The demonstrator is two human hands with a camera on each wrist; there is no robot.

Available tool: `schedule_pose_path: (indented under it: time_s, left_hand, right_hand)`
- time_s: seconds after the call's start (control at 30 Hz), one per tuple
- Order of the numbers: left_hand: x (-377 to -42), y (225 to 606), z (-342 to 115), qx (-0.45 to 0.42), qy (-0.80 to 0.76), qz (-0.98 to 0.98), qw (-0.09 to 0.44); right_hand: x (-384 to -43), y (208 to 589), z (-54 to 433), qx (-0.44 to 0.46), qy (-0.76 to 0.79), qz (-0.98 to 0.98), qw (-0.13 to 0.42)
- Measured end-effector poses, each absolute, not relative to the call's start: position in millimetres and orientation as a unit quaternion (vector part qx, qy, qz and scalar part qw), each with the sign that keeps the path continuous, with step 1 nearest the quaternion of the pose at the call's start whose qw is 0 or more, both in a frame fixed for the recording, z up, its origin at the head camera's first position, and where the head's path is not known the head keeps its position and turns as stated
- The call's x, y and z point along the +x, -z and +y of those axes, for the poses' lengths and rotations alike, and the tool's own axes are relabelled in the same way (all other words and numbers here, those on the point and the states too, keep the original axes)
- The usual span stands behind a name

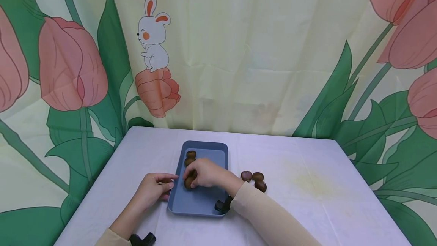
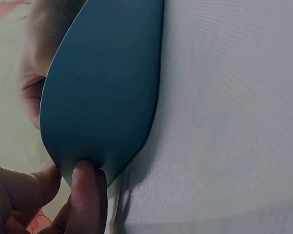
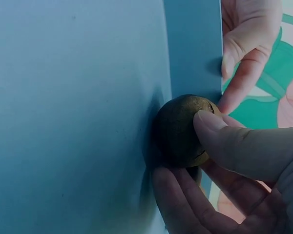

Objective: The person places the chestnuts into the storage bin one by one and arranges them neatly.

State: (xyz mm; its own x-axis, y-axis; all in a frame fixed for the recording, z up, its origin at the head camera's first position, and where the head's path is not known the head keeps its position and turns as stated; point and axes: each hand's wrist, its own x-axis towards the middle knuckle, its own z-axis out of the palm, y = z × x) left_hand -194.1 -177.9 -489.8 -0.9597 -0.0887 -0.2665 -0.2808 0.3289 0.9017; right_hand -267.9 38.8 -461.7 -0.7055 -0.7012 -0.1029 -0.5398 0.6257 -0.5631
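A chestnut (image 3: 178, 131) is pinched between the thumb and fingers of my right hand (image 1: 205, 172), low inside the blue-grey tray (image 1: 205, 204) along its left wall. Farther up that side two more chestnuts (image 1: 191, 154) lie in line; what lies under the right hand is partly hidden. My left hand (image 1: 153, 189) is at the tray's left side. Its fingertips (image 2: 84, 183) rest against the outer wall, with the thumb close to the rim.
To the right of the tray, three chestnuts (image 1: 257, 176) sit close together on the white tablecloth (image 1: 300, 208). Black wrist mounts (image 1: 143, 239) show at both sleeves. A printed curtain (image 1: 239, 67) hangs behind the table.
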Motion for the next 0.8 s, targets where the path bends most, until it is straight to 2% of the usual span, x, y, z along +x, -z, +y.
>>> schedule_pose_path:
  time_s: [0.47, 0.8]
  left_hand:
    - [-192, 489, -177, -0.104, -0.582, 0.802, 0.083]
    - [-193, 489, -177, -0.113, -0.577, 0.804, 0.088]
  right_hand:
    - [-265, 456, 38, -0.353, 0.237, 0.895, 0.138]
    - [-263, 451, 38, -0.345, 0.247, 0.894, 0.144]
